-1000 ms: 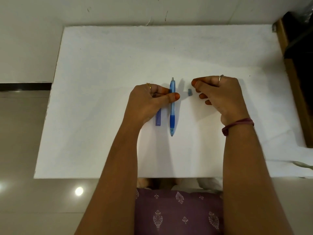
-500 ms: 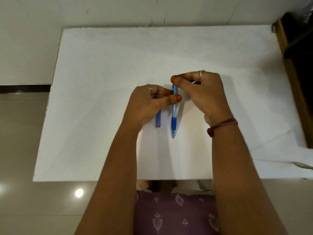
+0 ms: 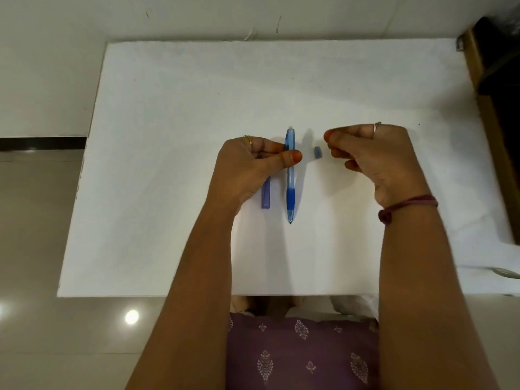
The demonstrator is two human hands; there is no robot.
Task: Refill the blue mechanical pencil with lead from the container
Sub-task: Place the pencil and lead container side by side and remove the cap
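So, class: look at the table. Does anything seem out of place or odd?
One thing: a small blue cap lies loose on the table, apart from the pencil held by the left hand. It is probably the pencil's cap, off for refilling. Nothing looks spilled or damaged.

Bare table (image 3: pixel 168 108) all around; only small blue cap (image 3: pixel 317 152) between pencil (image 3: pixel 290 175) and right hand (image 3: pixel 374 156).

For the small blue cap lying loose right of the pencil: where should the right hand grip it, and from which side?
Probably by its two long sides, pinched between thumb and forefinger from above. The cap is a short stub lying flat on the table, apart from the pencil, with bare surface all round it. The right hand hovers just right of it, fingertips curled together.
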